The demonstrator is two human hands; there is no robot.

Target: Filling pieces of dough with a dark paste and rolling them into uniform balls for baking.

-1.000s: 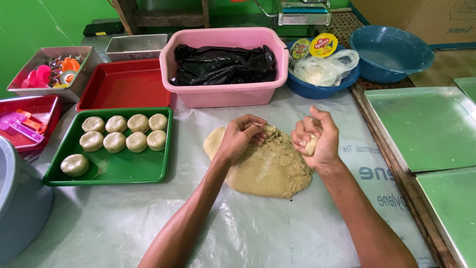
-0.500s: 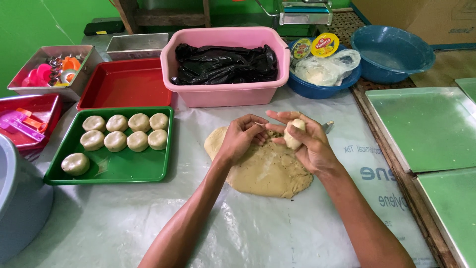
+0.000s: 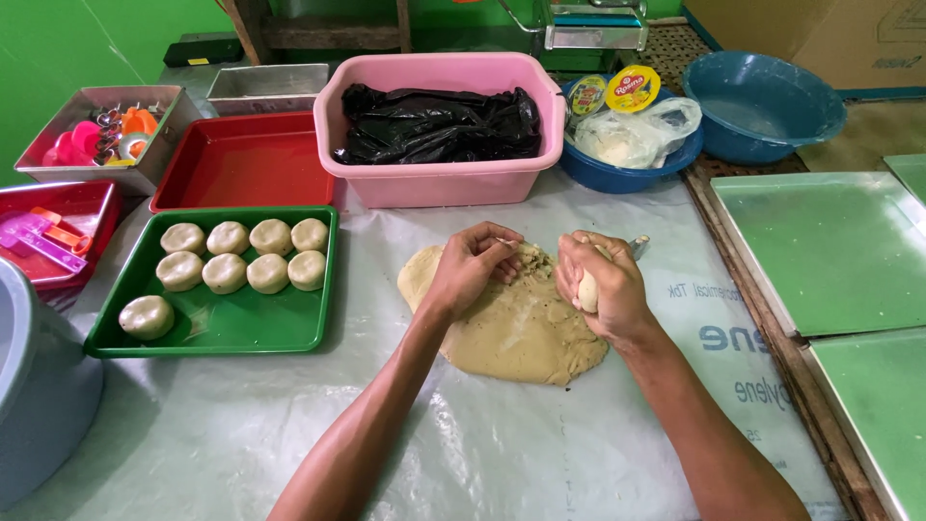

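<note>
A flat mass of tan dough (image 3: 516, 333) lies on a clear plastic sheet (image 3: 502, 453) in the middle of the table. My left hand (image 3: 475, 265) presses its fingers into the dough's far edge. My right hand (image 3: 600, 282) is closed around a small piece of dough (image 3: 586, 289) just above the mass's right side. To the left, a green tray (image 3: 241, 328) holds several round dough balls (image 3: 227, 272).
Behind the dough stands a pink tub (image 3: 444, 178) with black plastic inside. A red tray (image 3: 246, 164), a metal tin with cutters (image 3: 96, 135) and blue bowls (image 3: 762, 106) line the back. Green-lined baking trays (image 3: 830, 251) sit at the right. A grey bucket (image 3: 34, 386) stands at the left.
My right hand, holding the small dough piece, moved left toward the left hand, then turned down and closed around it. My left hand stayed on the dough's far edge.
</note>
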